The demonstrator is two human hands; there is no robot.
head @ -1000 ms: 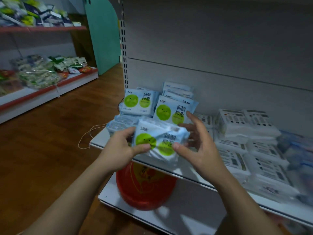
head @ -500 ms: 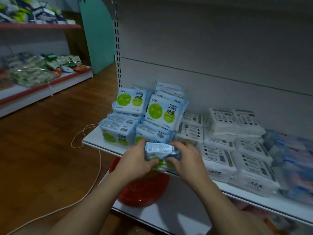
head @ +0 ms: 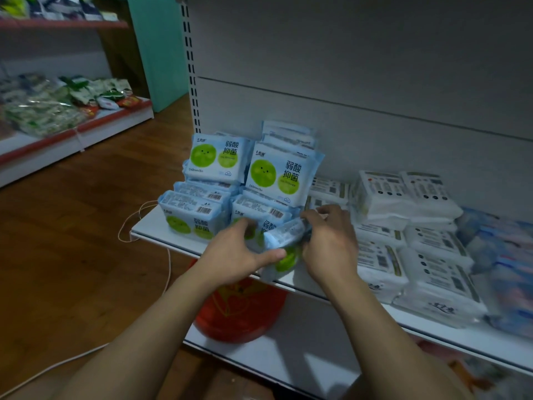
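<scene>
Your left grip (head: 239, 254) and right grip (head: 331, 246) both hold one blue pack (head: 284, 241). The fingers are curled round its two ends, and the left thumb is pressed on its green-printed face. The pack sits tilted at the front edge of the white shelf (head: 150, 225), against the front-row packs (head: 190, 215) toward the left corner. White packs (head: 403, 197) lie just beside it on the right. A red basin (head: 239, 316) stands on the lower shelf beneath.
</scene>
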